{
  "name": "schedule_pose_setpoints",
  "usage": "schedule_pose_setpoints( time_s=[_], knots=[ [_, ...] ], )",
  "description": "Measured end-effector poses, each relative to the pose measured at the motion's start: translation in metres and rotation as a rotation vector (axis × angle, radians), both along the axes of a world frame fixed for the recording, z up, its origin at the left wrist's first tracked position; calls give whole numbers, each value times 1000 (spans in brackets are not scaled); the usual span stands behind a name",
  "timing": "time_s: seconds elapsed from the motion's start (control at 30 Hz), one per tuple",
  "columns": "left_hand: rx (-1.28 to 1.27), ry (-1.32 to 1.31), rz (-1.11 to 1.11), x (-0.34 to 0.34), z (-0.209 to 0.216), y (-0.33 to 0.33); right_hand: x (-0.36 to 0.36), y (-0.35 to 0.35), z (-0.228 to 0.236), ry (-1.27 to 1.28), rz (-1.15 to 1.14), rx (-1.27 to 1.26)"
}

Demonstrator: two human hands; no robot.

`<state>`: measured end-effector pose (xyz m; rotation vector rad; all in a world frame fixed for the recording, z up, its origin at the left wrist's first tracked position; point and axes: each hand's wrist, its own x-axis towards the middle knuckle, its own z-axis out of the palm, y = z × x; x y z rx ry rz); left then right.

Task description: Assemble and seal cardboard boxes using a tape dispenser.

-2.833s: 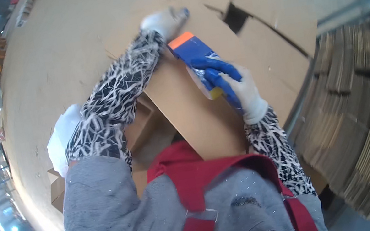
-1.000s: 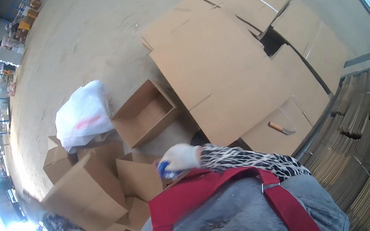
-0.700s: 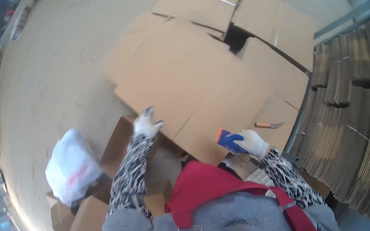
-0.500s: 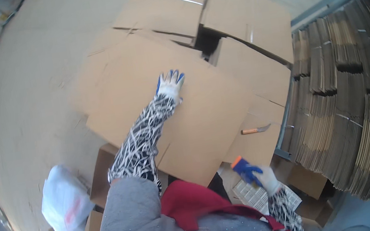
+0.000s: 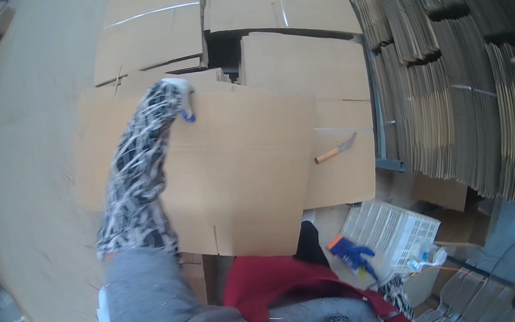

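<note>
My left hand (image 5: 179,98), in a white and blue glove, is at the far edge of a large flat cardboard sheet (image 5: 237,157). Its fingers bend down over that edge and appear to grip it; some are hidden. Low at the right, my right hand (image 5: 354,255), in a blue-palmed glove, is closed around a small orange-ended object (image 5: 335,243) whose kind I cannot make out. To the right of the sheet, a knife (image 5: 335,148) with a wooden handle and a curved blade lies on more cardboard.
Strapped stacks of flat cardboard (image 5: 150,36) lie beyond the sheet. Bundles of folded cardboard (image 5: 428,87) stand along the right behind a metal rail (image 5: 390,165). A printed white sheet (image 5: 390,234) lies beside my right hand, with open brown boxes (image 5: 440,189) beyond it.
My left hand has moved from lying spread on the sheet to its far edge, its fingers now bent. The view has turned. My right hand still holds the orange-ended object.
</note>
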<state>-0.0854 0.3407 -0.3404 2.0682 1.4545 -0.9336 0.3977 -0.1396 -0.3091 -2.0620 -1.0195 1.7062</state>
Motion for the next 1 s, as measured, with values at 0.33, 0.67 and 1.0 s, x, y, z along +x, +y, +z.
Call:
schedule_pose_setpoints(
  time_s=[0.33,0.67,1.0],
  knots=[
    [363,-367,-460,47,360,-231,85,114,40,48,-53,393],
    [1050,-186,160,92,270,-316,-29,235,164,110,592,847],
    [1172,-311,280,79,239,-384,-157,205,235,-292,1367,1105]
  ],
)
